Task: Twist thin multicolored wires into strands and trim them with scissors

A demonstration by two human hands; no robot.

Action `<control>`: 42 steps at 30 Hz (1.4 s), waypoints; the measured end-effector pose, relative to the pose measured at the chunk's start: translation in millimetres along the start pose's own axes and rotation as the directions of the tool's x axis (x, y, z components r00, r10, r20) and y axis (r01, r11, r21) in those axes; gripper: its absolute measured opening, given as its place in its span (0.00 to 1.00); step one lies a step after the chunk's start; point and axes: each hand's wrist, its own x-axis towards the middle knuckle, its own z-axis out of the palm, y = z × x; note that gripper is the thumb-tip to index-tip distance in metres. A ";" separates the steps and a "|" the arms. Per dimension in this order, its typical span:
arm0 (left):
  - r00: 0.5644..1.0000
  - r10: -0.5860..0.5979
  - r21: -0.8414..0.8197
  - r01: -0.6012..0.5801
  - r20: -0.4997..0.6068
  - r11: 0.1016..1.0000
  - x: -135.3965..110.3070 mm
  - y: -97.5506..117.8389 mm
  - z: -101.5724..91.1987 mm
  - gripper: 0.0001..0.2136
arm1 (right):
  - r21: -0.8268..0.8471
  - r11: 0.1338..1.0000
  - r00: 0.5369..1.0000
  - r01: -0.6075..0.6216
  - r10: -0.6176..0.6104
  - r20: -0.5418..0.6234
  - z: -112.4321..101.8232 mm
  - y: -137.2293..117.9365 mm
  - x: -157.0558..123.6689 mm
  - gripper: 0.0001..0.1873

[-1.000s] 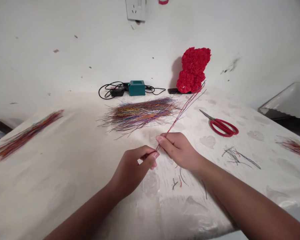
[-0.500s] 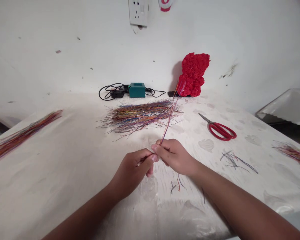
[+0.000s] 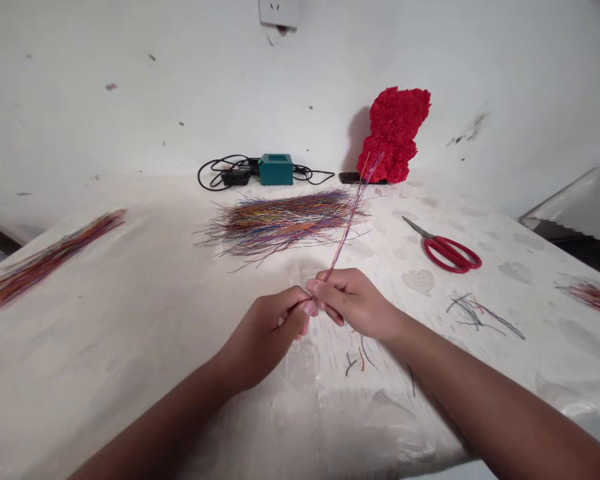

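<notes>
My left hand [image 3: 267, 330] and my right hand [image 3: 355, 301] meet at the fingertips over the middle of the white table [image 3: 130, 300]. Both are closed in a pinch on the near end of a thin bunch of coloured wires [image 3: 350, 220]. The bunch rises up and away to the right, its far tips fanning out in front of the red flower bear [image 3: 393, 137]. Just beyond the hands lies a big heap of mixed coloured wires [image 3: 280, 223].
Red scissors [image 3: 447, 251] lie to the right. Sorted wire bundles rest at the far left [image 3: 45, 257] and far right [image 3: 590, 297]. Dark wire scraps [image 3: 480, 313] and short offcuts [image 3: 357, 360] are scattered nearby. A teal box [image 3: 276, 168] with black cables sits by the wall.
The held bunch swung from leaning far right to more upright. My hands stayed pinched together at nearly the same spot; the camera tilted slightly.
</notes>
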 end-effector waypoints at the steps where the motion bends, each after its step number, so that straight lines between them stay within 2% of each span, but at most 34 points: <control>1: 1.000 0.014 0.027 -0.014 -0.006 1.000 -0.4 -0.2 -0.4 0.14 | -0.009 1.000 1.000 0.006 -0.006 -0.009 -0.2 -0.5 -0.2 0.22; 4: 0.999 0.047 0.071 -0.046 -0.008 0.996 -2.0 -2.1 0.1 0.14 | -0.014 1.000 1.000 -0.010 0.009 -0.024 0.3 -0.4 -1.0 0.21; 7: 1.000 0.021 0.028 -0.021 0.002 0.999 -3.5 -4.4 1.2 0.14 | 0.013 0.999 0.999 -0.029 0.029 0.022 1.2 1.4 -1.6 0.21; 10: 1.000 0.018 -0.017 -0.018 0.007 1.000 -3.4 -4.0 0.0 0.15 | 0.019 1.000 0.999 0.000 -0.001 0.054 0.6 1.0 -1.5 0.21; 16: 0.998 0.062 0.027 -0.062 -0.028 0.998 -0.5 4.6 -8.6 0.08 | 0.055 0.998 1.000 0.013 -0.011 -0.027 -3.9 -7.7 -1.3 0.24; 22: 0.988 0.156 0.070 -0.154 -0.014 0.986 -1.0 7.1 -15.4 0.07 | 0.096 0.995 0.999 0.010 -0.007 -0.032 -5.0 -10.3 -1.0 0.24; 29: 0.982 0.191 0.052 -0.191 0.001 0.980 -2.4 6.5 -20.4 0.06 | 0.149 0.989 0.998 -0.011 0.002 0.059 -3.8 -11.1 -3.8 0.20; 33: 0.982 0.187 0.013 -0.187 0.007 0.982 -2.5 8.1 -20.8 0.06 | 0.175 0.984 0.995 -0.035 0.017 0.103 -1.8 -10.7 -5.2 0.20; 38: 0.991 0.134 -0.059 -0.134 -0.001 0.989 -3.6 9.8 -22.4 0.06 | 0.203 0.979 0.995 -0.026 0.006 0.101 -0.2 -13.2 -5.2 0.22; 42: 0.990 0.087 -0.240 -0.058 0.110 0.969 -4.1 8.9 -26.7 0.04 | 0.238 0.971 0.994 -0.019 -0.007 0.109 -0.9 -14.0 -6.1 0.21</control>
